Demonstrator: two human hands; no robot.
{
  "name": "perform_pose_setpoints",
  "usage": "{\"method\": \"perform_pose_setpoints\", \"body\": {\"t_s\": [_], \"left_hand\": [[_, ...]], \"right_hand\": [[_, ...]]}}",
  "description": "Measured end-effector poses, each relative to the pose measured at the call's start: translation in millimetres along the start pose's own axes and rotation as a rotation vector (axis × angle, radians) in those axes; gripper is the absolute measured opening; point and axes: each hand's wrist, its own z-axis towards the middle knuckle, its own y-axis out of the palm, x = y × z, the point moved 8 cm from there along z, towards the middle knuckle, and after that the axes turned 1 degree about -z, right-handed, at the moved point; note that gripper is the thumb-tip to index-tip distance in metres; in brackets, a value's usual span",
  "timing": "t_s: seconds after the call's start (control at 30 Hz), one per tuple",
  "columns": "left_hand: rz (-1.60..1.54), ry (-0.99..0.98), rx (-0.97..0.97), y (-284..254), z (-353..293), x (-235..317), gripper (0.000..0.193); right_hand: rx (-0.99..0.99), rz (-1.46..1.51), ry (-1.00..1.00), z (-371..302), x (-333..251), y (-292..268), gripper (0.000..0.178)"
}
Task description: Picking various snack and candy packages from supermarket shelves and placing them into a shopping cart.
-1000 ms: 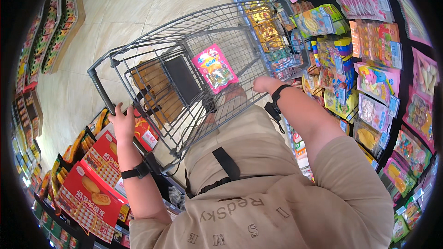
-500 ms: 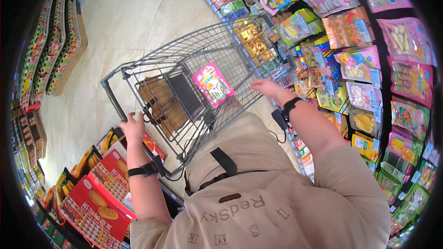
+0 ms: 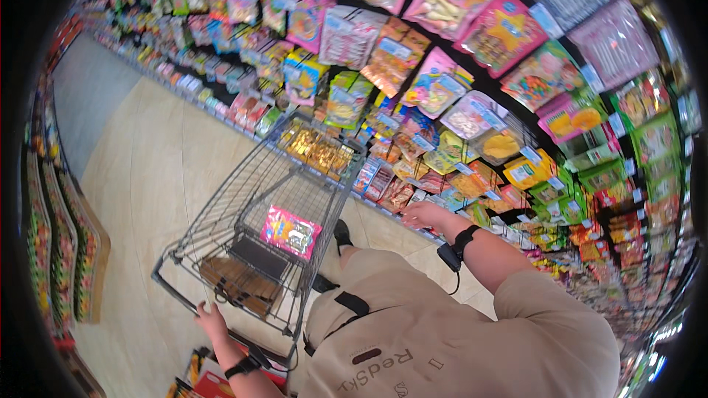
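My left hand (image 3: 212, 321) is on the handle bar of a grey wire shopping cart (image 3: 171, 259), its fingers curled over the bar. In the cart basket lies a pink packet (image 3: 290, 232) with a clear window. Near the handle, a brown cardboard-like piece (image 3: 242, 285) shows through the wires; whether it is in the cart or beneath it I cannot tell. My right hand (image 3: 428, 217) hangs in the air in front of the snack shelves, fingers loosely stretched and holding nothing. The hanging bags nearest to it in the picture are yellow and orange.
Shelves of hanging snack bags (image 3: 442, 96) run along the far and right side. Gold-wrapped items (image 3: 317, 149) show at the cart's far end. A tiered display (image 3: 70, 243) stands at the left, red boxes (image 3: 214, 382) at the lower left. Pale tiled floor (image 3: 162, 155) lies between.
My view has swung right, so the cart and the packet appear lower and further left. More shelf shows. My left hand stays at the handle; my right hand stays raised with nothing in it.
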Motion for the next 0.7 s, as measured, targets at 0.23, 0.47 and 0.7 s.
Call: {"method": "perform_pose_setpoints", "body": {"t_s": [0.23,0.47,0.7], "left_hand": [[0.012,0.247,0.341,-33,-18,86,0.050],[-0.190,0.498,0.330,-3,-24,190,0.044],[-0.134,0.736,0.134,77,-72,293,0.039]], "right_hand": [[0.090,0.051,0.022,-42,38,-26,0.038],[0.047,0.175,-0.055,-64,60,-54,0.035],[0.139,0.292,-0.191,-101,63,-110,0.031]]}}
